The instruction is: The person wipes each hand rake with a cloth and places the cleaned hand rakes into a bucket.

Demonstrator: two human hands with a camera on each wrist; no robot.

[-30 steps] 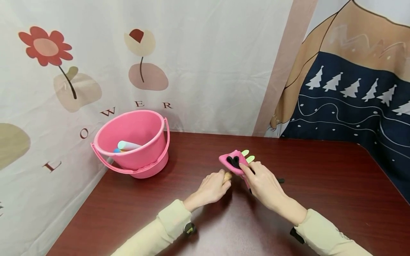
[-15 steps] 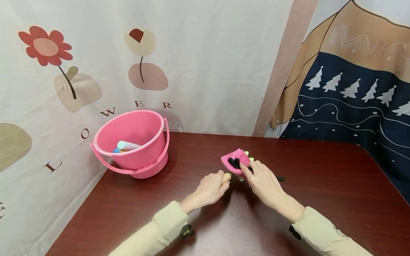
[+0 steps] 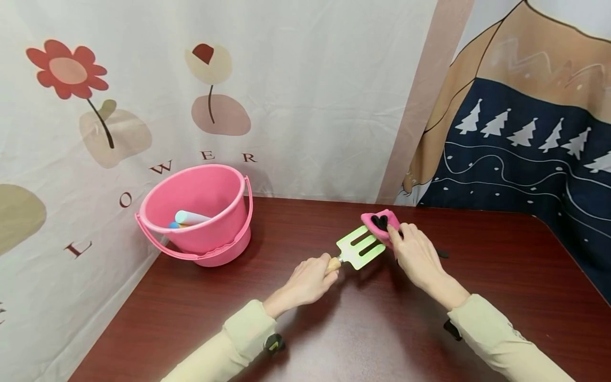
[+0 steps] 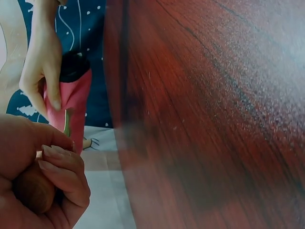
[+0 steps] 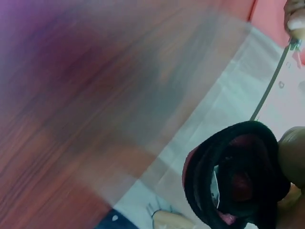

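Note:
My left hand (image 3: 307,278) grips the wooden handle (image 4: 34,188) of a light-green hand fork (image 3: 355,257), which slants up to the right above the table. With my right hand (image 3: 419,257) I pinch a pink cloth piece (image 3: 368,218) bearing a black heart shape, at the fork's tine tips. In the head view the cloth overlaps the tips; actual contact I cannot tell. The left wrist view shows the pink cloth (image 4: 76,102) hanging from my right hand (image 4: 45,67), the fork edge-on before it. A black-rimmed opening (image 5: 219,136) of the cloth faces the right wrist camera.
A pink bucket (image 3: 231,228) with its handle down stands at the table's back left, holding a pale cylinder (image 3: 191,217) and something blue. A short dark strip (image 3: 443,254) shows right of my right hand. Printed curtains (image 3: 324,106) hang behind the brown table (image 3: 296,223).
My right hand has moved right and slightly away with the pink cloth, off most of the fork's head, now exposed. My left hand has shifted slightly left and down.

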